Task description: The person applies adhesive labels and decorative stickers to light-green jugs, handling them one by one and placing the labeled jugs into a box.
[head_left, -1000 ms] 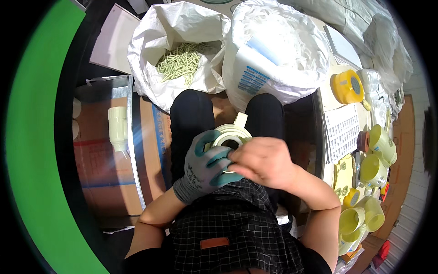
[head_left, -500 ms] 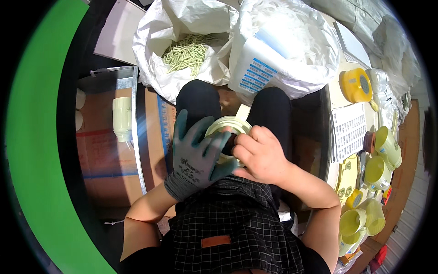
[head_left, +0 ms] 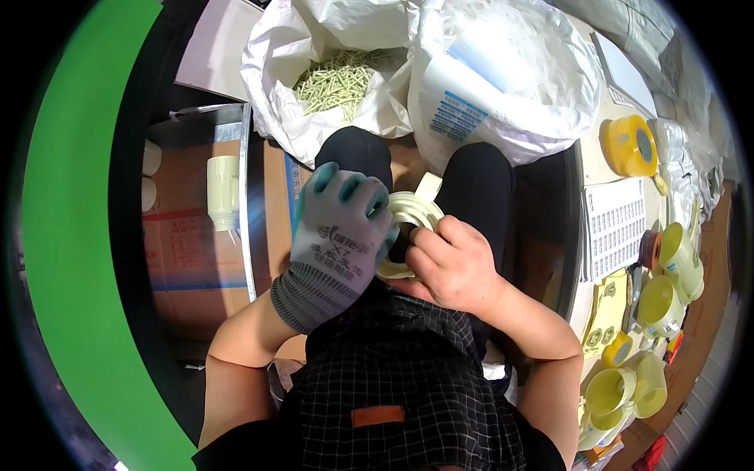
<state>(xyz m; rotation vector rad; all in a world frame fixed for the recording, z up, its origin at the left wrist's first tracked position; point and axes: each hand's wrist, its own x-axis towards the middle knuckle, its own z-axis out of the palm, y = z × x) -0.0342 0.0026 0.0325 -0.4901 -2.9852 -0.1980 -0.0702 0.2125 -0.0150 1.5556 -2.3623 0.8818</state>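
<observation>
Over my lap is a round, pale green plastic vessel (head_left: 420,206) with a ringed rim, a dark opening and a short flat handle pointing away from me. My right hand (head_left: 452,263), bare, grips it from the right, fingers bent over the rim near the opening and the thumb low. From the left, my left hand (head_left: 338,228), in a grey knit glove with teal fingertips, is closed against the vessel's side. The glove covers part of the rim, and the left thumb is mostly hidden.
Beyond my knees stand a white sack of small pale green sticks (head_left: 338,85) and a sack of translucent plastic strips (head_left: 542,74). A metal-edged box (head_left: 247,204) at left holds pale green containers. The right-hand table carries label sheets (head_left: 616,228), a yellow tape roll (head_left: 628,147) and several pale green cups (head_left: 660,302).
My left hand's spread fingers have curled in, and its back has turned upward beside the vessel. My right hand keeps its hold. The whole view has shifted slightly.
</observation>
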